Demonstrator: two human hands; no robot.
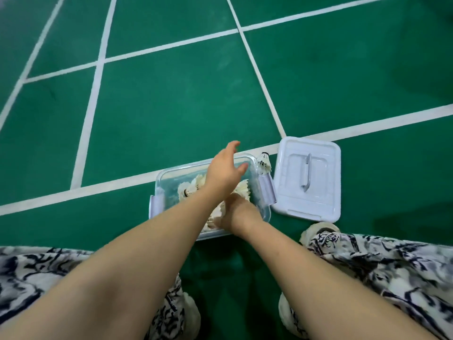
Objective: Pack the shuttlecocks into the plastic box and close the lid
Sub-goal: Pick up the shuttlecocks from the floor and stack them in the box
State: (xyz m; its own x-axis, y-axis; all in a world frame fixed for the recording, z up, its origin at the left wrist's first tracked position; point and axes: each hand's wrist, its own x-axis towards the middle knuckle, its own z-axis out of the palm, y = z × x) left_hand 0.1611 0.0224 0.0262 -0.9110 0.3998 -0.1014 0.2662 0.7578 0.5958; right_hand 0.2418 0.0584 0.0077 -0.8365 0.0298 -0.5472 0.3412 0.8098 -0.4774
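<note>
Green sports court floor [171,106], smooth with faint scuffs, painted white lines [96,77] crossing into boxes, soft even light, dark shadow patch [421,60] at upper right

Dressed in loose fabric [392,271] draped over both legs, white and printed all over with inky navy and grey brush-like strokes, with bare forearms [127,261], and with an off-white, rounded, soft-looking shoe [318,230] showing just beyond the hem on the right leg.
</note>
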